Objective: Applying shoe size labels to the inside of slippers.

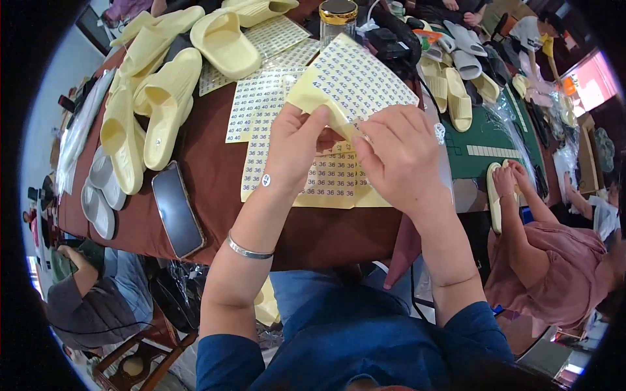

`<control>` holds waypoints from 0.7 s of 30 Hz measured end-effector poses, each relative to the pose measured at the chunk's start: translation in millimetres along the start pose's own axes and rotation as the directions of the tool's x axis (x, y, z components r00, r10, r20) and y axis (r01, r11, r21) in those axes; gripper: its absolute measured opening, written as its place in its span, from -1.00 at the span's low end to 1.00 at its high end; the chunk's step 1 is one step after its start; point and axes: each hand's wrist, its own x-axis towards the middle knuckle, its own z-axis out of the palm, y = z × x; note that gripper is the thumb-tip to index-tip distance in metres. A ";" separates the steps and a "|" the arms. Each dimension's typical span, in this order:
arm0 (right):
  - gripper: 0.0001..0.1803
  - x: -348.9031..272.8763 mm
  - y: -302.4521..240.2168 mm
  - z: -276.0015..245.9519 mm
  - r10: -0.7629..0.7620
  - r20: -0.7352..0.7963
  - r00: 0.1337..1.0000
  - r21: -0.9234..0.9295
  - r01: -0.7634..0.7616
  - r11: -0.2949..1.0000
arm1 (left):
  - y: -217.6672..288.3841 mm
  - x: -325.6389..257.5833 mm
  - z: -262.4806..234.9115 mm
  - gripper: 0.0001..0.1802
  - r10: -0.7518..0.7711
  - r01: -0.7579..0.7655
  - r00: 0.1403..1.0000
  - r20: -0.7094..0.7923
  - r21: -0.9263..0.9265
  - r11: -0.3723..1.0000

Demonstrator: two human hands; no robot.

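Note:
A cream sheet of small round number stickers (pixel 368 72) is raised over the table, its lower left part bare yellowish backing. My left hand (pixel 291 143) grips that bare part, thumb on top. At the lower edge, my right hand (pixel 403 153) is closed with thumb and forefinger pinching the sheet; whether a loose sticker sits between them is hidden. One round white sticker (pixel 266 180) clings to my left wrist, above a silver bangle (pixel 249 249). Beneath my hands lie more sticker sheets (pixel 257 171), overlapping on the brown tablecloth.
Pale yellow slides (pixel 171 107) and grey slippers (pixel 104 189) crowd the left, near a phone (pixel 177 210). A gold-lidded jar (pixel 338 25) stands beyond the sheets. On the right, a co-worker's hands (pixel 505 176) hold a yellow slide beside a green mat (pixel 479 153).

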 end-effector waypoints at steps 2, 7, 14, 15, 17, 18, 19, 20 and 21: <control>-0.85 -1.0 -1.4 3.5 0.020 0.026 0.999 -0.020 -0.019 1.000 | 0.0 0.5 -1.5 -0.78 0.018 -0.018 1.000 -0.001 -0.054 0.998; -0.85 -2.0 2.9 12.4 0.009 0.025 1.000 -0.047 -0.007 0.999 | 2.1 -3.3 5.0 -0.70 0.042 -0.039 0.997 0.064 -0.038 0.999; -0.87 -3.4 2.6 14.5 0.039 -0.002 0.999 -0.036 -0.039 0.999 | -5.5 -1.2 0.1 -0.65 0.074 -0.059 0.991 0.108 -0.141 0.988; -0.87 -3.0 2.0 14.4 0.037 0.000 0.999 -0.036 -0.037 0.999 | -4.6 -1.2 -2.0 -0.64 0.071 -0.057 0.990 0.123 -0.113 0.992; -0.88 -2.3 0.4 12.9 0.048 0.007 0.999 -0.021 -0.048 0.999 | -2.6 -3.0 -0.5 -0.64 0.065 -0.053 0.988 0.139 -0.087 0.995; -0.88 -2.5 0.3 13.3 0.048 0.009 0.999 -0.022 -0.048 0.999 | -1.2 -5.2 3.6 -0.66 0.106 -0.097 0.987 0.118 -0.083 0.992; -0.88 -2.4 0.8 13.6 0.041 0.003 0.999 -0.010 -0.041 0.999 | -0.6 -6.3 6.3 -0.69 0.148 -0.140 0.984 0.099 -0.077 0.987; -0.89 -2.3 1.3 13.8 0.034 -0.003 0.999 0.003 -0.034 0.999 | -1.3 -6.2 6.9 -0.69 0.147 -0.139 0.984 0.100 -0.079 0.987; -0.89 -1.9 1.5 13.2 0.035 -0.002 0.999 0.002 -0.035 0.999 | -2.2 -6.0 7.2 -0.69 0.201 -0.200 0.974 0.103 -0.011 0.980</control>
